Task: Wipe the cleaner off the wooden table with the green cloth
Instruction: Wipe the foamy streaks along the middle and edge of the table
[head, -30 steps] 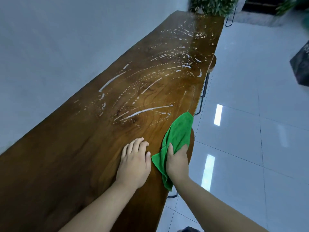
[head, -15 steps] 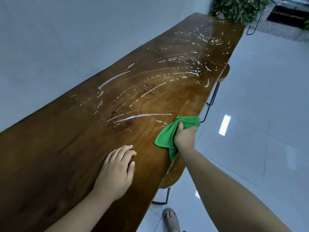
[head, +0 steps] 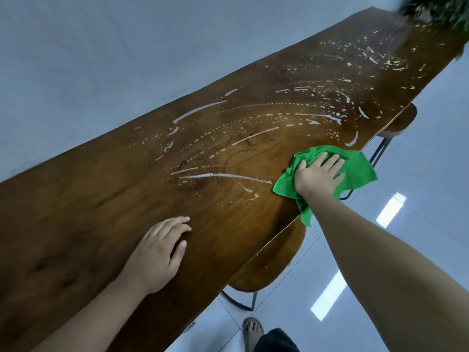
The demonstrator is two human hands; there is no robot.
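Note:
A long dark wooden table [head: 101,199] runs from the near left to the far right, along a pale wall. White streaks and dots of cleaner [head: 228,176] cover its middle and far part. My right hand [head: 318,175] presses the green cloth [head: 357,171] flat on the table near its right edge, fingers spread over the bunched fabric, and part of the cloth hangs over the edge. My left hand [head: 154,255] rests palm down on the bare near part of the wood, holding nothing.
Two wooden stools, one near [head: 266,270] and one far [head: 401,123], with dark metal legs, stand under the table's right edge. A leafy plant [head: 436,11] sits at the far end. Glossy white floor tiles [head: 418,224] lie to the right, and my sandalled foot [head: 252,331] shows below.
My right hand has pushed the cloth forward along the right edge, into the cleaner streaks, and has flattened onto it. My left hand has stayed on the wood, trailing further behind.

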